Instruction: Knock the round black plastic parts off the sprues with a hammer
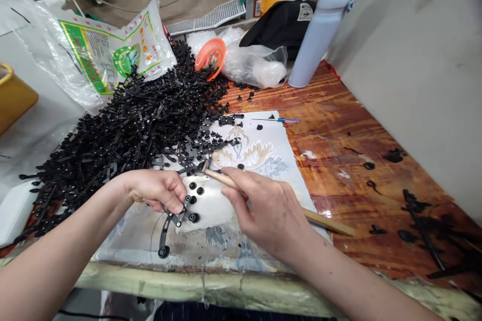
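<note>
My left hand [160, 189] pinches a jointed black plastic linkage [164, 233] between thumb and fingers, low over the patterned cloth [259, 153]. The linkage has round knobs at its ends, and a curved arm hangs toward the front edge. In my right hand [269, 205] is a hammer [224, 179], gripped by its wooden handle, whose butt sticks out behind the hand. The small dark hammer head is up and to the right of the linkage, apart from it. Between the hands, several black round caps [200, 190] rest on a pale patch of the cloth.
A large heap of black linkages [146, 110] covers the left and back. Behind it are a printed plastic bag [113, 50], an orange dish [211, 57], a black cap [276, 22] and a pale blue bottle [318, 35]. A thin screwdriver [286, 120] lies farther back.
</note>
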The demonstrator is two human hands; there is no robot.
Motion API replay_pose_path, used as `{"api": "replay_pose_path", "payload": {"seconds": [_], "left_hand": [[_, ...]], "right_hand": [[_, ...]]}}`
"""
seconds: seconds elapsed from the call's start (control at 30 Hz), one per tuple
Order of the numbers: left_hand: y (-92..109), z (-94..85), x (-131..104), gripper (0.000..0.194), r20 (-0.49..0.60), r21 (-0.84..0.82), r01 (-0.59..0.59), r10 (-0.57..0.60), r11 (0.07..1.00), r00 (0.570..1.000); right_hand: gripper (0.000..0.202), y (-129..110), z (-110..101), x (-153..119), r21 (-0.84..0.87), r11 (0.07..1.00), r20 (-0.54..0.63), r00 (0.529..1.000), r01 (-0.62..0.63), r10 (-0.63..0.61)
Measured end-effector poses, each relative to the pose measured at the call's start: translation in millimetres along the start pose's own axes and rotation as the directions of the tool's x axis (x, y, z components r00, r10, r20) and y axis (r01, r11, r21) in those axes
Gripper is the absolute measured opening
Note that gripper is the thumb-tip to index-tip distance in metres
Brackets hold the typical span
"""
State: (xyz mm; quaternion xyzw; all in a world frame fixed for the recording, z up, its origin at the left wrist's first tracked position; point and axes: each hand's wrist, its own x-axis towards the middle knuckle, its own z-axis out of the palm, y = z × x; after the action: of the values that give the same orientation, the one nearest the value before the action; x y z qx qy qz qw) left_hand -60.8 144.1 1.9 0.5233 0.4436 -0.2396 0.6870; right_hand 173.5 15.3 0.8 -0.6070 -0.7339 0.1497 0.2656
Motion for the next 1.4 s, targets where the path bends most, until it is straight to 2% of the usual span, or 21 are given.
{"api": "replay_pose_path", "payload": {"seconds": [0.07,0.17,0.3,0.5,0.57,0.63,0.73,0.87,0.93,1.4], "left_hand": [[-3,-0.7,1,0.021,-0.004,-0.012,-0.009,0.009,1.0,1.0],[-4,0.5,-1,0.02,-0.02,-0.034,-0.01,0.009,0.999,1.0],[-2,3.6,-4,0.018,-0.029,-0.057,-0.007,0.006,0.998,1.0],[-3,1.6,-3,0.02,-0.018,-0.067,0.002,-0.003,0.998,1.0],[-4,0.6,-2,0.021,-0.021,-0.064,0.005,-0.007,0.998,1.0],[-3,0.4,-3,0.021,-0.027,-0.058,0.005,-0.006,0.998,1.0],[-3,1.5,-5,0.023,-0.037,-0.046,-0.007,0.005,0.999,0.999],[-4,3.5,-6,0.023,-0.036,-0.039,-0.029,0.028,0.999,0.999],[-4,4.0,-5,0.022,-0.027,-0.041,-0.038,0.037,0.998,0.999],[-6,3.1,-3,0.023,-0.002,-0.073,-0.091,0.091,0.993,0.996]], "right_hand": [[0.027,1,1,0,-0.116,0.992,0.03,0.999,-0.042,0.045],[0.029,1,2,-2,-0.271,0.962,0.115,0.991,-0.04,0.073],[0.031,7,4,-10,-0.34,0.94,0.195,0.978,0.002,0.069],[0.029,18,1,-22,-0.247,0.969,0.162,0.984,-0.029,0.071],[0.022,10,0,-18,-0.176,0.984,0.096,0.995,-0.01,0.027],[0.014,-3,3,-8,-0.02,1.0,0.045,0.999,0.023,-0.022],[0.011,-20,19,10,0.157,0.985,0.05,0.995,0.076,-0.085],[0.021,-29,47,25,0.124,0.983,0.065,0.988,0.132,-0.141],[0.021,-29,54,26,0.106,0.986,0.066,0.989,0.128,-0.136],[0.021,-31,54,26,0.07,0.99,0.094,0.988,0.119,-0.125]]}}
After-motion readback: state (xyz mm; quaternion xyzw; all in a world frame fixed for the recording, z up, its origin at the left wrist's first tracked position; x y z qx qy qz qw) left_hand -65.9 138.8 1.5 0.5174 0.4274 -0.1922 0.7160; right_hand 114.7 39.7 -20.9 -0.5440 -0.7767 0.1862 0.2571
